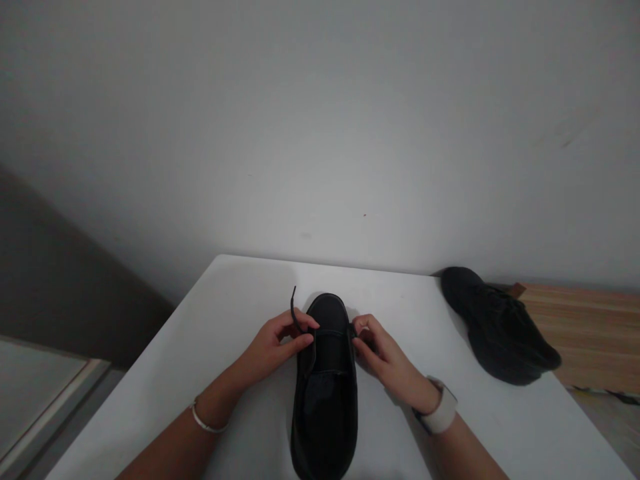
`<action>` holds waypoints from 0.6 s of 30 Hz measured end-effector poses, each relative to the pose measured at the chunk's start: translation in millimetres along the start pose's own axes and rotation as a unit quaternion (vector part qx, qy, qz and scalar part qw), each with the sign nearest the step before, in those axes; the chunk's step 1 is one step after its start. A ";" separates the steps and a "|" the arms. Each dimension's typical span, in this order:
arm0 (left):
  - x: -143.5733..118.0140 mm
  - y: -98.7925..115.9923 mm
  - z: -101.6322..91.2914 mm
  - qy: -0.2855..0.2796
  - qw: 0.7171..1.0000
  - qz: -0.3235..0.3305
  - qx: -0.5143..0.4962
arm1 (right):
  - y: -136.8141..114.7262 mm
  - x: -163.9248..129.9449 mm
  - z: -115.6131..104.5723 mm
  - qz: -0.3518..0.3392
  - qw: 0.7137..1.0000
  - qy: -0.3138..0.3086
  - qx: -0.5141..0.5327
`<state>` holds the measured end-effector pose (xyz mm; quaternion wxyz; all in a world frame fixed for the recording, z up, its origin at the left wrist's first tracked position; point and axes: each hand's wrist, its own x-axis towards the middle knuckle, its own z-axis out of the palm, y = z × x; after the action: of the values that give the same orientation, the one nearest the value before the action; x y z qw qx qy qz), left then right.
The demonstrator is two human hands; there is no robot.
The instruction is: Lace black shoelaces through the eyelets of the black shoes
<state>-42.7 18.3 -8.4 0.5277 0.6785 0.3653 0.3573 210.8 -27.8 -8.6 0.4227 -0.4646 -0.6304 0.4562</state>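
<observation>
A black shoe (pixel 327 400) stands on the white table with its toe pointing away from me and its opening nearest me. A black shoelace (pixel 293 307) sticks up beside the fingers of my left hand (pixel 280 343). That hand pinches at the left edge of the shoe's lacing flap, where the lace comes out. On the opposite edge, my right hand (pixel 377 350) is closed, thumb against forefinger, on a short dark bit of lace. Its fingertips partly hide this bit. The tongue shows between the two flaps.
Another black shoe (pixel 495 327) lies at the table's right side, near the wall (pixel 320 133). Beyond it is a wood-grain board (pixel 585 333). The white table (pixel 240 287) meets the wall at the back, and its left edge slopes down toward me.
</observation>
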 end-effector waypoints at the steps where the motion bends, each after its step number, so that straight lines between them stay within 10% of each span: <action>1: 0.0 0.4 0.2 0.001 1.000 -0.001 0.000 | 0.4 -0.3 0.7 0.013 1.000 -0.005 0.009; 18: 0.0 -3.2 0.6 0.008 0.999 -0.033 -0.023 | 1.9 1.6 0.6 0.016 0.999 -0.017 -0.039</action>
<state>-42.5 18.6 -11.6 0.5519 0.6509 0.3836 0.3530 210.2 -26.1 -10.4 0.3863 -0.4827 -0.6474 0.4457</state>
